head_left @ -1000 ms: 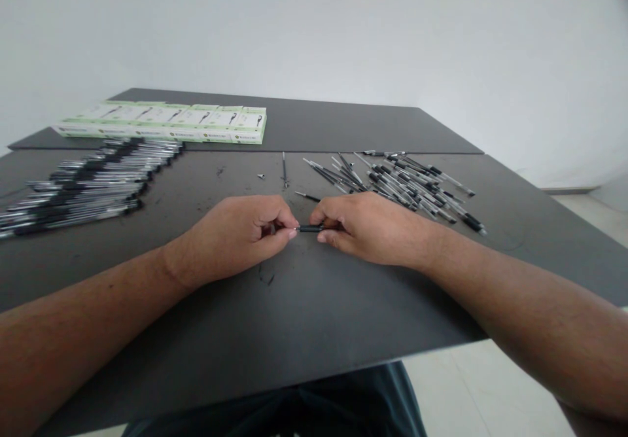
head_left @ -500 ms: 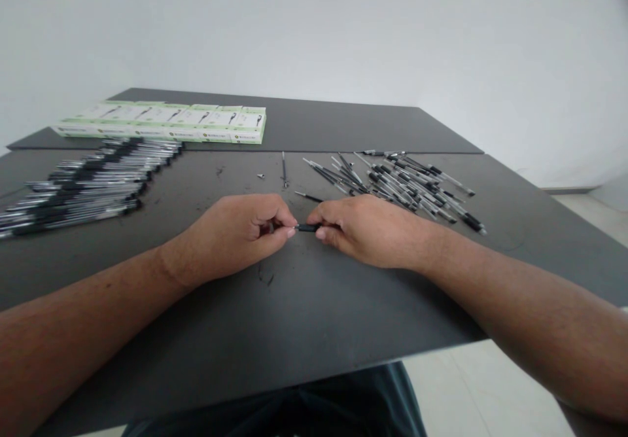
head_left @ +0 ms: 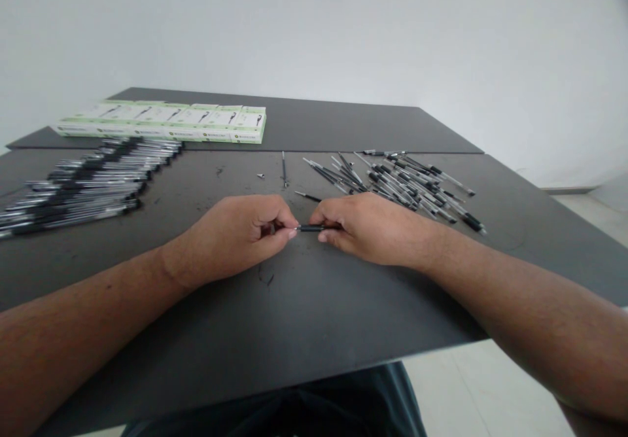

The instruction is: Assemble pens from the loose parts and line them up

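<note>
Both hands meet over the middle of the table, joined by one pen [head_left: 310, 227] with a dark grip, held roughly level. My left hand [head_left: 240, 227] pinches its pointed tip between thumb and forefinger. At the other end, my right hand [head_left: 373, 227] closes its thumb and fingers round the barrel, most of which is hidden inside the palm. Just behind my right hand a dark refill [head_left: 307, 196] lies on the table. Farther back are a single upright-pointing refill [head_left: 284, 169] and a small silvery pen tip [head_left: 261, 176].
On the right, a loose heap of pen barrels [head_left: 412, 185] lies beside several refills [head_left: 338, 174]. Many pens [head_left: 93, 178] are lined up in a slanting row at left. White-and-green boxes [head_left: 161, 123] stand along the back of the dark table [head_left: 314, 313].
My right hand has shifted slightly to the right along the pen, so more of the dark grip shows between the hands. My left hand stays nearly in place.
</note>
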The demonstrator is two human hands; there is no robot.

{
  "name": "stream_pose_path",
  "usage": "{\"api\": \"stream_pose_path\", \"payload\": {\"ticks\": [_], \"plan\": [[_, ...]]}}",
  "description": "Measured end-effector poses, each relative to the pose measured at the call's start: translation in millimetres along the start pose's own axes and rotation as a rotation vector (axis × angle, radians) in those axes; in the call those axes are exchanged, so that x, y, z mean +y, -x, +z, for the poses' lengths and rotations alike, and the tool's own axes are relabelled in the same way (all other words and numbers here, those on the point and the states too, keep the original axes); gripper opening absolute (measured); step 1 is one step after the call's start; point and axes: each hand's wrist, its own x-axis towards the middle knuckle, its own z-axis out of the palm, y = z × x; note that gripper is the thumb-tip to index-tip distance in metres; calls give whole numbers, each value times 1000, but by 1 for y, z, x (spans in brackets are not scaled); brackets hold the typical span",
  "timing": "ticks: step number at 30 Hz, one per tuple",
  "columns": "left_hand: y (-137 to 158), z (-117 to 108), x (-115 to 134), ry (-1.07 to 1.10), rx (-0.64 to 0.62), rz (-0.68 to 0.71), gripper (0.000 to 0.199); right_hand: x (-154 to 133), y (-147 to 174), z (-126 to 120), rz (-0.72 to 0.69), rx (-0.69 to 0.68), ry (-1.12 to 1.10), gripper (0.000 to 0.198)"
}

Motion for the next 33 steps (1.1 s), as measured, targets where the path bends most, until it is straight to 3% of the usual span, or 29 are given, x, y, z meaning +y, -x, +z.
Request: {"api": "stream_pose_path", "payload": {"ticks": [7, 13, 33], "plan": [[-1, -1, 1, 6, -32, -16, 23, 0, 0, 1, -69, -31, -29, 31], [-1, 0, 0, 14, -25, 5, 22, -1, -1, 1, 5, 16, -10, 30], [0, 0, 1, 13, -14, -2, 25, -1, -1, 2, 3, 38, -21, 39]]}}
